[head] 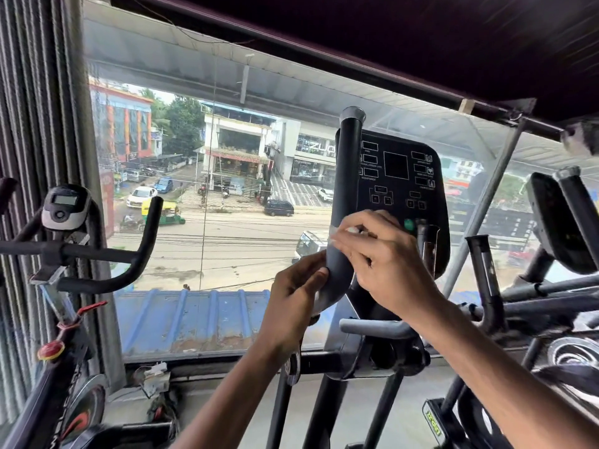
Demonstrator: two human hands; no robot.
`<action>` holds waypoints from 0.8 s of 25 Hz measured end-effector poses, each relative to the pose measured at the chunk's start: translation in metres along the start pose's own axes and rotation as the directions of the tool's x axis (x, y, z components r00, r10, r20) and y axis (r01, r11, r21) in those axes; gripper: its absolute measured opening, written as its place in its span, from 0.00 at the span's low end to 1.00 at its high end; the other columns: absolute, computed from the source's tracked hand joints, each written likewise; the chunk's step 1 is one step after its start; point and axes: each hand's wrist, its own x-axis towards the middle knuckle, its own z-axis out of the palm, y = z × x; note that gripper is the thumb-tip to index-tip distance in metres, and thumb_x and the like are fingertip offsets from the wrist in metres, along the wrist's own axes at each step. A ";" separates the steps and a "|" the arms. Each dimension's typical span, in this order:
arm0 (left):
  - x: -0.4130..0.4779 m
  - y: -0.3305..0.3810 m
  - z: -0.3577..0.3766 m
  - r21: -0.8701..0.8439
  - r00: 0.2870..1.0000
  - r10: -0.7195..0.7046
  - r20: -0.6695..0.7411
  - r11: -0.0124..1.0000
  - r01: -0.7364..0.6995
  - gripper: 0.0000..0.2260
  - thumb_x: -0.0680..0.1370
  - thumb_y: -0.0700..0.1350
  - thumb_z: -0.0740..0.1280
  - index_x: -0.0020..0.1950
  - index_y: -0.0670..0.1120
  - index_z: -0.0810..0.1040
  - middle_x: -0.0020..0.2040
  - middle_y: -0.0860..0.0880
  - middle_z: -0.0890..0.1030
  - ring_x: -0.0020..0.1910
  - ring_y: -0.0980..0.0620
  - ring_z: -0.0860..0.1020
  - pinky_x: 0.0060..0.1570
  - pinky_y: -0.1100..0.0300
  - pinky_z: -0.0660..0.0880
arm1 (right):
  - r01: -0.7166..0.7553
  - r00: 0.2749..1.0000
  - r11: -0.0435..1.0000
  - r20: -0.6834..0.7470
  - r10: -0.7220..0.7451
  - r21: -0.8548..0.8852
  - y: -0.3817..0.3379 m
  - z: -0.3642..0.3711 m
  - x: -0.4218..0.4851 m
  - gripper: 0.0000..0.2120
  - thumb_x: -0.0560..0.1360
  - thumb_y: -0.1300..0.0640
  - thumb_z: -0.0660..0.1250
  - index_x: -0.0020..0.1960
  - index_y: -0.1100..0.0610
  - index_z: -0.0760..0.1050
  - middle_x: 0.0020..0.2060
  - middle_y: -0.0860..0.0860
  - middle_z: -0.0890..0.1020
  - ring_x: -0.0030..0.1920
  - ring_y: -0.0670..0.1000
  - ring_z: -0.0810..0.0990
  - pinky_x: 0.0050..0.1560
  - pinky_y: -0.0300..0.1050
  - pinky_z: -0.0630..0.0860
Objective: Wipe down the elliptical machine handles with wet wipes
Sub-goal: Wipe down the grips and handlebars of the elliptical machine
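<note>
The left handle [348,176] of the elliptical machine is standing upright just in front of the console [397,166], its grey-capped top rising above the panel and its lower part bending toward the person. The left hand [298,288] is gripping that lower bend, with the fingers curling round the bar from the left and the thumb lying against its front. The right hand [381,254] is reaching in from the right, just above the left one, and is pinching a white wet wipe [352,229] between thumb and fingertips. It is pressing the wipe onto the handle at about the height of the console's lower edge (only a small strip of the wipe is showing, since the fingers are covering the rest). Both forearms are stretching up from the lower edge of the view.

A short grey grip [372,328] is jutting out below the console. To the left, an exercise bike [142,251] with a small display [64,205] is standing beside the window [227,196], which is looking out over a street with parked cars.
</note>
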 end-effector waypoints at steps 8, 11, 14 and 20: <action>0.006 -0.011 -0.012 -0.023 0.998 0.028 0.061 0.999 -0.026 0.22 0.78 0.32 0.61 0.68 0.47 0.80 0.60 0.47 0.86 0.63 0.43 0.81 0.62 0.47 0.74 | -0.004 0.994 0.999 -0.109 0.000 -0.038 -0.021 0.010 -0.039 0.06 0.81 0.62 0.72 0.56 0.62 0.86 0.50 0.55 0.84 0.46 0.56 0.79 0.52 0.45 0.78; 0.009 -0.010 -0.012 -0.059 0.998 0.024 0.061 0.998 -0.020 0.19 0.79 0.33 0.62 0.64 0.49 0.83 0.60 0.47 0.86 0.64 0.47 0.81 0.67 0.49 0.74 | -0.152 0.958 0.988 -0.242 0.154 0.027 -0.036 0.024 -0.062 0.08 0.81 0.62 0.72 0.58 0.61 0.86 0.53 0.55 0.84 0.50 0.57 0.82 0.54 0.49 0.80; 0.008 -0.004 -0.009 -0.098 0.999 0.027 0.038 0.995 -0.023 0.14 0.81 0.38 0.63 0.57 0.51 0.86 0.57 0.48 0.87 0.59 0.50 0.83 0.60 0.55 0.75 | -0.308 0.844 0.935 -0.402 0.354 0.177 -0.060 0.045 -0.077 0.08 0.80 0.64 0.72 0.58 0.60 0.86 0.54 0.55 0.84 0.53 0.54 0.83 0.57 0.43 0.78; 0.005 -0.004 0.004 -0.051 0.999 0.048 -0.023 0.998 -0.049 0.11 0.80 0.37 0.66 0.56 0.48 0.84 0.53 0.46 0.86 0.52 0.49 0.82 0.54 0.59 0.77 | -0.403 0.249 0.426 -0.351 0.903 0.810 -0.115 0.107 -0.090 0.11 0.80 0.59 0.71 0.55 0.43 0.80 0.51 0.46 0.83 0.53 0.49 0.82 0.54 0.45 0.78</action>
